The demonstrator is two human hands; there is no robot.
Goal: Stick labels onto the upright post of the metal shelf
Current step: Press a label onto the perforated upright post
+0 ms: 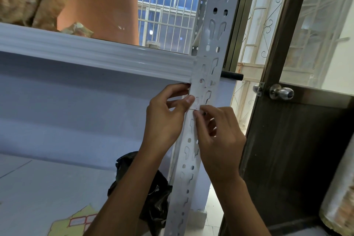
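Reaching up from the bottom edge of the frame, both forearms are meeting at the grey slotted post (210,44), which is running tilted from the top centre down to the bottom centre. The left hand (168,113) is gripping the post's left edge just below the beam (95,53), its fingers curling behind the metal and its thumb pressing flat on the front face. The right hand (216,136) is sitting just below and to the right, with its fingers curled and its thumb and forefinger pinching together at the lower edge of a small pale label (196,105). That label is lying on the post's face in the middle of the frame, between the two thumbs, and is blending so closely with the paint that its outline is showing only faintly. At lower left a sheet (76,220) with red-bordered rectangles is lying flat, and a crumpled black bag (153,197) is sitting beside the post behind the left forearm. On the right a dark door (287,149) is standing with its metal knob (281,92) level with the hands. Across the top, a window grille (168,5) is showing behind the post, and an orange column (101,2) is rising at upper left.
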